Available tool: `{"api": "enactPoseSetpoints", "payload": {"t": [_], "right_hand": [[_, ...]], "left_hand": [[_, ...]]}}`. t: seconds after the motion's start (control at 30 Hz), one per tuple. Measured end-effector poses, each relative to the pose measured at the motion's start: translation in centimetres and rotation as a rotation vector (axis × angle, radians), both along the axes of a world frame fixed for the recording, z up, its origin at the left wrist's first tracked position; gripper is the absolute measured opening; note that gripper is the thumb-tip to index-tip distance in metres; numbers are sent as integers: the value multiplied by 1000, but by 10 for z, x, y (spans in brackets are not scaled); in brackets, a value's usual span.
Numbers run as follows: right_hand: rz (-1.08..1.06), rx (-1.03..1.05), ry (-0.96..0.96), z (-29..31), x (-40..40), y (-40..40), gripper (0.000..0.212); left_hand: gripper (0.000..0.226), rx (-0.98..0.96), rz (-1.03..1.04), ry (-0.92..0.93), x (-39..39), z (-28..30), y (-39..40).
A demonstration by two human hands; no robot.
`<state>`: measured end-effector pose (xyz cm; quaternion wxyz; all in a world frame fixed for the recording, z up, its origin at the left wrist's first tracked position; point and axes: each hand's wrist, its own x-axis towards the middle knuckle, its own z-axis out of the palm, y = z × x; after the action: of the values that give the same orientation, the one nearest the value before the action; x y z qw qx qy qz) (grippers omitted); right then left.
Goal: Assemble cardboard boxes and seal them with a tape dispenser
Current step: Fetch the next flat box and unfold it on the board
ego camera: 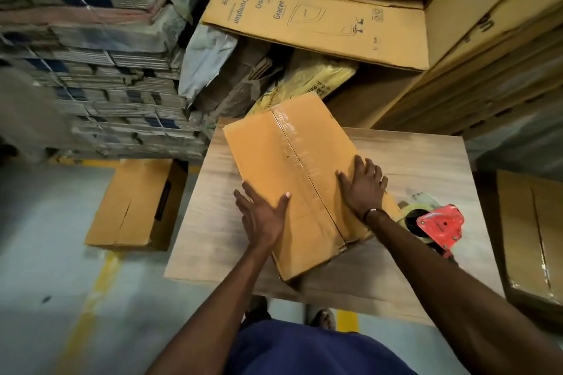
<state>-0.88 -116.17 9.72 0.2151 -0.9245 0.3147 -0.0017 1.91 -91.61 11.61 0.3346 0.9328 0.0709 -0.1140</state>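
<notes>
Bare forearms, a dark wristband (pixel 372 212) on the right wrist, blue clothing (pixel 304 350).

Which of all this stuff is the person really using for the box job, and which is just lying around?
Used for the job:
taped box
left hand and right hand, flat on it
red tape dispenser
wooden table

Just lying about:
box on the floor
Crompton carton
stacked flat cardboard

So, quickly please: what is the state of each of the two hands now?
Left hand: open, fingers straight, flat on the box.
Right hand: open, flat on the same box.
</notes>
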Motion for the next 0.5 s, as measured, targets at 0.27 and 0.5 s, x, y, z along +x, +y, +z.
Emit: {"api": "enactPoseSetpoints", "payload": {"t": [0.27,0.5], "right_hand": [[92,-17,17,2,-37,62,90],[-11,-52,101,1,-17,120,90]], "left_hand": [[97,228,-479,-133,113,-3,11],[95,354,-739,-138,218,20,-8]]}}
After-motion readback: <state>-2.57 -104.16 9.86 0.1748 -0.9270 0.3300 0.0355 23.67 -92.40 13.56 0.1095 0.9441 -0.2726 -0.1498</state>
